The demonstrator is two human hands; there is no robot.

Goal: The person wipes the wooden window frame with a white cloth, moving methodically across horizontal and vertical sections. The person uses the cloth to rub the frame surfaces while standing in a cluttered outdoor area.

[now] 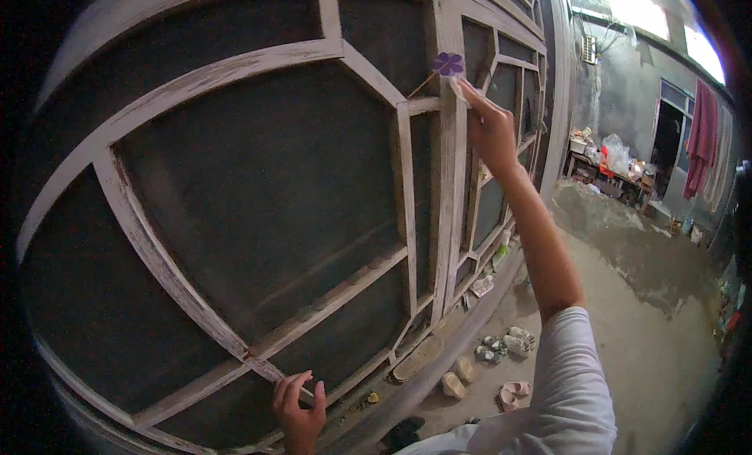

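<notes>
My right hand (490,123) is raised to the weathered, white-painted wooden post (451,190) of a lattice window. Its fingers press a small, pale cloth or tissue (459,92) against the wood. Just above the fingertips, a purple flower-shaped ornament (448,64) sits on the post, and a thin stick (422,86) slants down to the left from it. Low in front of me, my left hand (299,411) has its fingers apart and nothing in them, beside a lower lattice bar (273,373). Dark mesh or panes (264,190) fill the openings.
Below the window runs a ledge (435,384) bearing a shoe sole or insole (418,358) and a green-and-white bottle (503,243). Several shoes (492,349) lie on the concrete floor (623,361). Farther off stand a cluttered table (611,176) and a doorway with hanging red cloth (702,141).
</notes>
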